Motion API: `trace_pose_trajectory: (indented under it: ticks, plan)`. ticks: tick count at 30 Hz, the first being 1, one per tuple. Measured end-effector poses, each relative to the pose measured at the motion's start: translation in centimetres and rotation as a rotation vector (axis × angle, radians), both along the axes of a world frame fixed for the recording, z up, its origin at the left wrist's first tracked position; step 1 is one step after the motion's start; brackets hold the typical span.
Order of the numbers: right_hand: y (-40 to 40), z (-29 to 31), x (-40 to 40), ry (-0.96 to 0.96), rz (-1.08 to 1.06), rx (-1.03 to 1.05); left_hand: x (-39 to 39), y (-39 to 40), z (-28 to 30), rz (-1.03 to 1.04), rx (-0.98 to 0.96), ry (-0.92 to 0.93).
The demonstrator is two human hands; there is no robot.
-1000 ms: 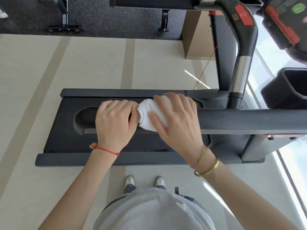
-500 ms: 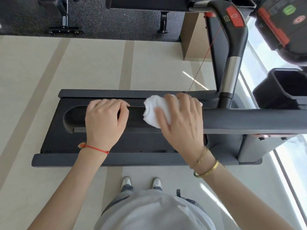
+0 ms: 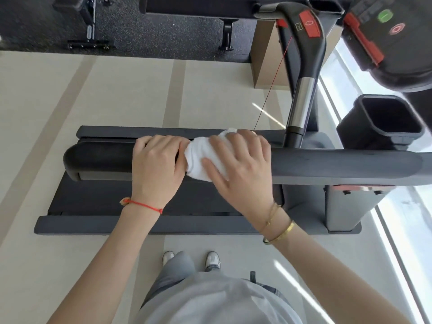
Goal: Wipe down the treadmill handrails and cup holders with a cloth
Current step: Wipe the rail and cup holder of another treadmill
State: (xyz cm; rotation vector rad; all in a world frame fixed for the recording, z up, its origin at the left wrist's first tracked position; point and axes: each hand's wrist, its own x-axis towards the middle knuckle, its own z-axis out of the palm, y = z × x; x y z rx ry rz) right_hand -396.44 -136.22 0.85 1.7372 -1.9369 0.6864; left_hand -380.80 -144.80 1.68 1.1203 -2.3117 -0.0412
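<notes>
A thick dark grey handrail [image 3: 339,167] runs left to right across the view, above the treadmill belt. A bunched white cloth [image 3: 201,157] is wrapped over the rail near its middle. My right hand [image 3: 238,164] grips the cloth against the rail, fingers curled over the top and thumb on the near side. My left hand [image 3: 156,164] grips the bare rail just left of the cloth and touches it. A black cup holder [image 3: 383,120] sits at the right, beside the console.
An upright handle [image 3: 304,73] with a chrome section and a red button rises behind the rail on the right. A console [image 3: 383,33] with red and green buttons is at the top right. The treadmill deck [image 3: 93,202] lies below. My feet stand on pale floor beside it.
The cloth and my right hand slid left along the rail to meet my left hand, after moving apart half a second ago. My left hand kept its grip on the rail.
</notes>
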Motion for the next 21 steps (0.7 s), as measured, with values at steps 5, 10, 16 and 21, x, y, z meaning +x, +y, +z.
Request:
trace_pose_trajectory:
  ticks: [5,10,16,21]
  plan:
    - [2.6,0.1,-4.1,0.048,-0.051,0.002,0.5,-0.2,0.3,-0.064,0.055,-0.008]
    - [1.7,-0.9,-2.3,0.049,-0.113,-0.006,1.4,-0.6,0.7,-0.140,0.118,-0.006]
    - [-0.9,-2.2,2.6,0.140,0.010,-0.054,3.0,-1.4,0.7,-0.059,0.120,-0.019]
    - [2.8,-1.2,-2.8,0.110,-0.109,-0.008,3.1,-1.4,0.5,-0.047,0.079,0.017]
